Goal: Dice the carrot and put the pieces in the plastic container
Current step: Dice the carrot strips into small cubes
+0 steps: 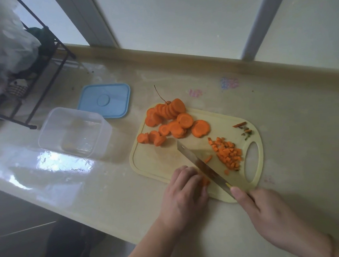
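carrot slices (170, 120) lie heaped on the far left part of the board (157, 162), some stacked in a leaning row, others flat. diced bits (227, 154) sit in a loose pile toward the board's right end, just left of its handle hole (252, 162). a few dark trimmings (244, 130) lie at the far right corner of the board. the left hand (183, 194) is at the board's near edge, fingers curled down over a carrot piece (205, 181), pinning it. the right hand (274, 217) grasps the knife (203, 168) at its handle, forefinger stretched along the top; the blade slants across the board, touching the held piece on its right side. the clear container (72, 132) stands on the worktop (296, 117) left of the board, well apart from the carrot. the blue lid (104, 100) lies flat just behind it. a black rack (41, 57) stands at the far left corner of the worktop.
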A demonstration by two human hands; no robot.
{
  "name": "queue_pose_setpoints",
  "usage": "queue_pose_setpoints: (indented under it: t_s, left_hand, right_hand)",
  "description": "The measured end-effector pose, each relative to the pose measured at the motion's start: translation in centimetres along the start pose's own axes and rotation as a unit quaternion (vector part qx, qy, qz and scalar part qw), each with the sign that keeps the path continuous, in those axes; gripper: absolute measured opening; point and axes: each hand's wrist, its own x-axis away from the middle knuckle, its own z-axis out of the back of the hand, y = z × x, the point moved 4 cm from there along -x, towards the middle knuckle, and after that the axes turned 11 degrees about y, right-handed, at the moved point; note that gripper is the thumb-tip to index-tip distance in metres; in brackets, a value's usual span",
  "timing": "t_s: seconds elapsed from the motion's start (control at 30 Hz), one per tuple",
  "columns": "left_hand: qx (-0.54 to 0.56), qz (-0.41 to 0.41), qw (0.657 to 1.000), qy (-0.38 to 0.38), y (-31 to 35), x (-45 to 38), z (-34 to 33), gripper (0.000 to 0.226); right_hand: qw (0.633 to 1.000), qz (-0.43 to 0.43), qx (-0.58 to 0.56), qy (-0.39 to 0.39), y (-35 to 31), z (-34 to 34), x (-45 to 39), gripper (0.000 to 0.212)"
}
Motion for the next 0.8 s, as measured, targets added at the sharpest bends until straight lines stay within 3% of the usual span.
queue_pose_setpoints:
  t_s: [0.2,0.33,0.57,0.8]
  left_hand:
    - [0.001,-0.034,0.999,0.000,0.2,0.2,0.2,0.014]
    - [-0.003,-0.040,0.999,-0.007,0.0,0.5,0.2,0.014]
    - [0.015,-0.028,0.999,0.002,-0.1,0.4,0.1,0.014]
    - [0.023,-0.035,0.999,-0.009,-0.5,0.4,0.3,0.008]
  right_hand:
    - [1.000,0.011,0.010,-0.011,0.4,0.1,0.9,0.076]
    - [1.000,0.016,0.017,0.002,0.7,0.3,1.3,0.069]
    - [0.998,-0.006,0.065,-0.007,1.3,-0.3,1.6,0.091]
    - [0.999,0.015,0.037,-0.002,0.0,-1.3,-1.1,0.079]
